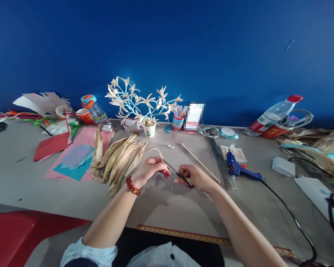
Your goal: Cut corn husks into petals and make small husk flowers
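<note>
While the right hand (pixel 190 175) has dark scissors (pixel 186 180) in its grip, blades reaching to the left hand (pixel 153 170), that one narrowly pinches a thin pale strip (pixel 156 150), all above the worktop (pixel 58 196), behind its front edge's middle. Dried husks (pixel 118 159) lie leftward, a blue glue gun (pixel 241 170) rightward, potted pale flowers (pixel 148 130) by the back edge.

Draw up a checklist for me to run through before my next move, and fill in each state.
1. Right hand gripping the slim dark tool: ok.
2. Pale strip firmly pinched by the left hand: cannot tell, the fingers hide the contact.
3. Blue glue gun apart from both hands: ok, it lies to their right.
4. Glue gun cold: cannot tell.
5. Potted flower arrangement upright: ok.
6. Scraps removed: not ok, a white scrap lies beyond the hands.
</note>
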Demonstrator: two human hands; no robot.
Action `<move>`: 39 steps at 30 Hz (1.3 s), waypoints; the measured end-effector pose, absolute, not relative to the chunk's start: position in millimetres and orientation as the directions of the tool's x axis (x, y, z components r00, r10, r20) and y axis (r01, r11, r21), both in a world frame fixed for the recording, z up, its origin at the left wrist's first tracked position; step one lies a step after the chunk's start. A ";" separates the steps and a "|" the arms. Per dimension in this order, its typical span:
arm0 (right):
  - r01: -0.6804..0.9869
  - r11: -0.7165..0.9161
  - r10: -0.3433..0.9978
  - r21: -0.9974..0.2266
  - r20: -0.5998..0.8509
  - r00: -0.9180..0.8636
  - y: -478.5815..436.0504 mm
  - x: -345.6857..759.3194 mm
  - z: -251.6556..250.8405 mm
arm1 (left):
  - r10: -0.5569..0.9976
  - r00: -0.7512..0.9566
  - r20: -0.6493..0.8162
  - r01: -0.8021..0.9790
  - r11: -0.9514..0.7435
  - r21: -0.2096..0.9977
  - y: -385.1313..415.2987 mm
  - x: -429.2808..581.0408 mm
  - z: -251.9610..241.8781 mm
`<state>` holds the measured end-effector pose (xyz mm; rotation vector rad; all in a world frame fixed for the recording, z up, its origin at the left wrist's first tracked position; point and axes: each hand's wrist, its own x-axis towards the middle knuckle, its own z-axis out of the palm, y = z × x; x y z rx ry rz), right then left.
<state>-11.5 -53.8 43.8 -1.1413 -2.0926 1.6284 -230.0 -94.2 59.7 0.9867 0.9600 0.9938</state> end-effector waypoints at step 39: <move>-0.183 -0.054 0.955 -0.982 0.003 -0.298 -68.2 -34.2 48.0 | 0.992 0.040 0.121 0.047 -0.122 0.991 -103.9 -194.0 44.6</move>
